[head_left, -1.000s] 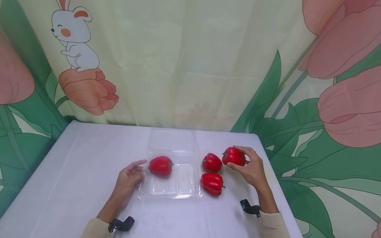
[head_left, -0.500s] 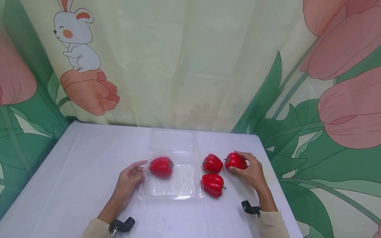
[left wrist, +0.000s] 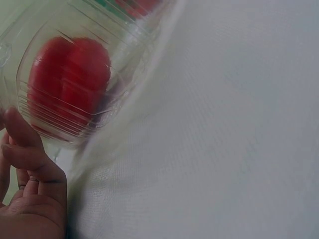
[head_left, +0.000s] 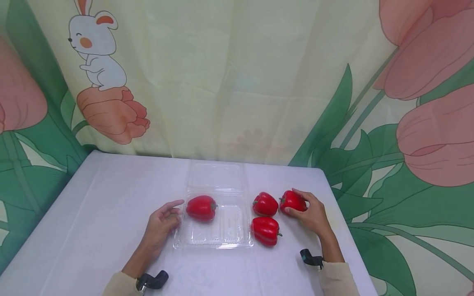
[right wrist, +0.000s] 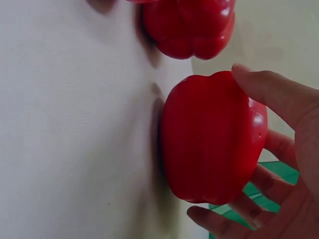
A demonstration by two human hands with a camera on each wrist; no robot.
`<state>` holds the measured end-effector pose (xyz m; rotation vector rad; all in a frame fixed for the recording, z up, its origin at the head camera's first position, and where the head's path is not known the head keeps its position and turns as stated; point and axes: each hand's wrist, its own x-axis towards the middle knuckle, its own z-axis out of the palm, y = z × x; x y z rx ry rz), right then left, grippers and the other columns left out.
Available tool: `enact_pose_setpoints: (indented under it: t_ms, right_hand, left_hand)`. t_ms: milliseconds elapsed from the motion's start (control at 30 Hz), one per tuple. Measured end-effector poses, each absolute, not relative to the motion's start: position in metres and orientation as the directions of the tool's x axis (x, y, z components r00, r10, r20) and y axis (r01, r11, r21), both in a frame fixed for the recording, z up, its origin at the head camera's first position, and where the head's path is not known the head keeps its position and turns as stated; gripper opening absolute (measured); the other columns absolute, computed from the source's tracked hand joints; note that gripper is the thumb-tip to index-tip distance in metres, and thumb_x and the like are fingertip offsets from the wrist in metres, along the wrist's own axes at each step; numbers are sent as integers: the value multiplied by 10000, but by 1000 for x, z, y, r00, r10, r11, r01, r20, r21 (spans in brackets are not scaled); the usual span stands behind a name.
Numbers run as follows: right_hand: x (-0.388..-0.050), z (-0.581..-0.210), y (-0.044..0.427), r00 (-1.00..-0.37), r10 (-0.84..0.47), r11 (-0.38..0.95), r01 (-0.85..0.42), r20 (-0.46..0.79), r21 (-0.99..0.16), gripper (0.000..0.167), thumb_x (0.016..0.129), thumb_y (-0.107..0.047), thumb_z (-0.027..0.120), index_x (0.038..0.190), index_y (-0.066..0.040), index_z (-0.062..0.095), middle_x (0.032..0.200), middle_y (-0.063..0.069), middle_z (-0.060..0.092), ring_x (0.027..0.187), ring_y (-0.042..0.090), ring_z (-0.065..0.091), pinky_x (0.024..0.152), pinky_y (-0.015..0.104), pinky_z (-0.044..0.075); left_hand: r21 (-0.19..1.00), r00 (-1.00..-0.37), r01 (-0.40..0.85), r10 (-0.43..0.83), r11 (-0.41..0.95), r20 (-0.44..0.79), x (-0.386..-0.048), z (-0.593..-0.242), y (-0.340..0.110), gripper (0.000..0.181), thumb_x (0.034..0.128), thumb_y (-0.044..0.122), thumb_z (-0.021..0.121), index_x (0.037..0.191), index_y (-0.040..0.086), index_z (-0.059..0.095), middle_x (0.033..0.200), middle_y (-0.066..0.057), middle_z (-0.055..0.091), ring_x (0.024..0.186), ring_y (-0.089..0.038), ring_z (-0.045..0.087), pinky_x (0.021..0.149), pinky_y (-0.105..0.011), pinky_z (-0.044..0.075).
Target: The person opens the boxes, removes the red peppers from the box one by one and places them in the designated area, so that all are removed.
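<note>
My right hand [head_left: 312,211] has its thumb and fingers around a red bell pepper [head_left: 291,200] at the right of the table; the right wrist view shows the pepper [right wrist: 212,139] resting on or very near the cloth. Left of it lie another pepper [head_left: 264,204] and, nearer me, a third pepper [head_left: 266,230]. A further bell pepper [head_left: 201,208] lies on its side in the left part of an opened clear plastic container [head_left: 229,240]. At that container's left edge is my left hand [head_left: 161,224], index finger extended, fingertips near or touching the rim.
The container's raised lid [head_left: 214,174] lies back toward the far edge of the white-covered table [head_left: 92,218]. Behind the table hangs a printed curtain [head_left: 222,82] with a rabbit and tulips. A black wrist camera [head_left: 152,280] sits on each wrist.
My right hand has lowered its bell pepper toward the table beside the other two, then stayed nearly still. The left hand and the container have kept their places.
</note>
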<state>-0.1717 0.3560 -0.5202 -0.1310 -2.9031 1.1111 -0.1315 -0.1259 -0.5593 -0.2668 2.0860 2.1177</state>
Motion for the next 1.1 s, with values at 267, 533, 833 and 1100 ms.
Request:
enact_pose_setpoints:
  t_ms: [267,533,833,1100]
  right_hand:
    - [-172,-511,351,-993,110,756,52,49,-652,914,800,-329,929,1597,-245,490,1645,169,442,1489,455,416,988,613,592]
    - [-167,-492,324,-948,105,717,-137,300,-683,884,748,-291,964,1537,-284,567,1592,80,526,1457,356,482,984,639,584]
    - [-159,-473,280,-909,40,646,-294,416,-704,924,699,-238,996,1519,-295,574,1554,32,554,1419,288,534,992,632,584]
    - [-154,-472,236,-911,-22,579,-348,412,-737,928,680,-240,1007,1500,-327,581,1536,-27,560,1401,228,552,1017,562,596]
  left_hand:
    - [973,-973,-231,-10,-16,-231,-131,-560,-126,496,999,127,703,1478,197,594,1238,-144,627,1004,-230,679,851,-206,605]
    - [975,-974,-224,-13,-4,-224,-130,-560,-125,494,1002,136,704,1479,201,594,1248,-156,626,1007,-223,680,856,-202,603]
    - [974,-974,-227,-15,-3,-227,-132,-562,-124,503,997,132,708,1480,203,591,1249,-150,626,998,-218,683,859,-207,606]
    - [977,-976,-215,-21,2,-215,-132,-563,-124,497,997,122,699,1478,195,595,1249,-155,631,1005,-212,678,855,-201,604]
